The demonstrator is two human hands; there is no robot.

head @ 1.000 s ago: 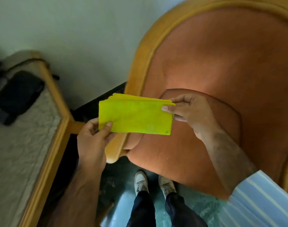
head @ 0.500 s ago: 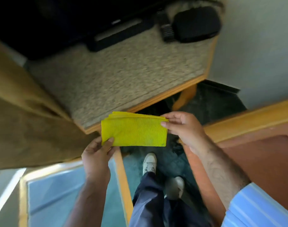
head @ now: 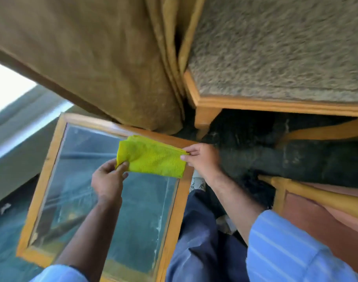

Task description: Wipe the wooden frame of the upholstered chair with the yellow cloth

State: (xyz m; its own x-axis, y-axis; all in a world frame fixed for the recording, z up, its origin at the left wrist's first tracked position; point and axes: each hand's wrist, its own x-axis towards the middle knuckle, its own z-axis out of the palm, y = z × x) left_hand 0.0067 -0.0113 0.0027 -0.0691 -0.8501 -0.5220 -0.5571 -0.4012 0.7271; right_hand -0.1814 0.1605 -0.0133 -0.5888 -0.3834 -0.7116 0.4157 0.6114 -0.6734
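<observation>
The folded yellow cloth [head: 152, 158] was held in the air between both hands, above a glass-topped side table [head: 51, 159]. The left hand [head: 109, 180] pinched its lower left corner between thumb and fingers; the right hand [head: 202, 159] pinched its right edge. The chair [head: 324, 212], with its wooden frame and orange upholstery, stood at lower right, well apart from the cloth. A brown curtain [head: 92, 58] hung above the table.

No text, label, brand, number or sign can be read anywhere in this view; the surfaces in sight carry no legible writing, and motion blur softens most of them.
</observation>
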